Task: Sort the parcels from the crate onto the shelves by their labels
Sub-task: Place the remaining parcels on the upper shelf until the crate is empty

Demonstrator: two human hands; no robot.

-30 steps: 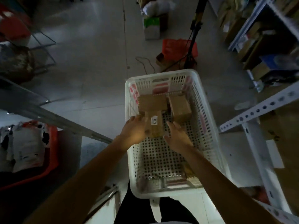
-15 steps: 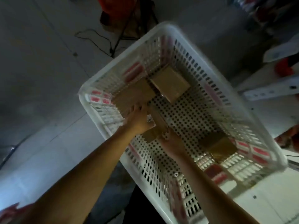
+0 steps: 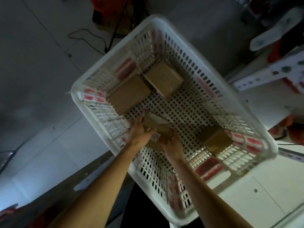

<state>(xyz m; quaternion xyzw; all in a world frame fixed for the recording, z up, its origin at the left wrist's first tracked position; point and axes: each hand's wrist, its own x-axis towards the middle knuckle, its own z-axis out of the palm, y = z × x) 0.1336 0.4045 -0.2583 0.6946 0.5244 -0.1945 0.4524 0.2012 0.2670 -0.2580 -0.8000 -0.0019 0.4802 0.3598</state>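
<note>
Cardboard parcel in hand: brown, held between both hands low inside the crate, near its left wall; a white label reading "227" shows on the face by the left thumb.
Left hand: on the parcel's left side, fingers reaching over its far edge, thumb lying across the near face just beside the label; it grips the parcel.
Right hand: on the parcel's right near corner, fingers curled round its edge; it grips the same parcel.
Crate: white perforated plastic, seen from above and skewed in the view; rim blurred.
Other parcels: a wide brown box in the far left corner, just beyond the left hand; a second brown box touching it on the right, against the far wall; a third brown box by the near right wall, well apart from both hands.
Floor: pale grey, with a black cable trailing beyond the crate.
Shelf upright: white perforated metal, right of the crate.
</note>
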